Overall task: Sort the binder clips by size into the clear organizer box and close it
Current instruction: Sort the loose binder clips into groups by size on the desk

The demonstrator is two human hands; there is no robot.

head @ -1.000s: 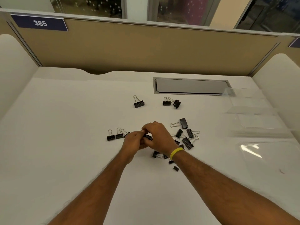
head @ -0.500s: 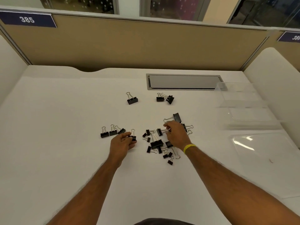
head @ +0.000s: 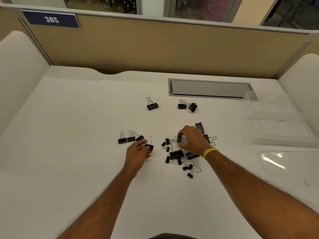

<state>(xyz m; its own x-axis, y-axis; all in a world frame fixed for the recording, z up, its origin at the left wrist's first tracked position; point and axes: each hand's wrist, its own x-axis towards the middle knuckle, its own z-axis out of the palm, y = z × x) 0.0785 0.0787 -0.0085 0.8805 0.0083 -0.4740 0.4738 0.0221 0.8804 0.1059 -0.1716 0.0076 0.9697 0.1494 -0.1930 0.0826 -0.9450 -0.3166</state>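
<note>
**Black binder clips on white table, both hands engaged**

White table (head: 69,169) carries all items. Nearest the viewer, both forearms extend forward over it; the right wrist wears a yellow wristband (head: 210,152).

The central pile of clips (head: 179,157) lies just left of the right forearm. It holds black clips of mixed sizes, some touching or overlapping, with a few small ones trailing toward the viewer.

The left hand (head: 138,152) rests low over the table, fingers curled, pinching a small clip (head: 149,145) at its fingertips. Just beyond and left of this hand stands a row of three clips (head: 130,138), side by side, wire handles up.

The right hand (head: 193,140) is arched over the far part of the pile, thumb and fingers curled round a medium clip (head: 179,138). More clips lie partly hidden behind this hand.

Farther out, a single clip (head: 152,106) stands apart, and a pair of clips (head: 187,106) sits to its right, touching each other.

The clear organizer box (head: 276,121) lies open at the right edge of the table; its lid (head: 290,166) lies flat nearer the viewer. A grey cable hatch (head: 209,88) is set into the table at the far side, before a tan partition (head: 172,49) bearing a label reading 385 (head: 51,19).
</note>
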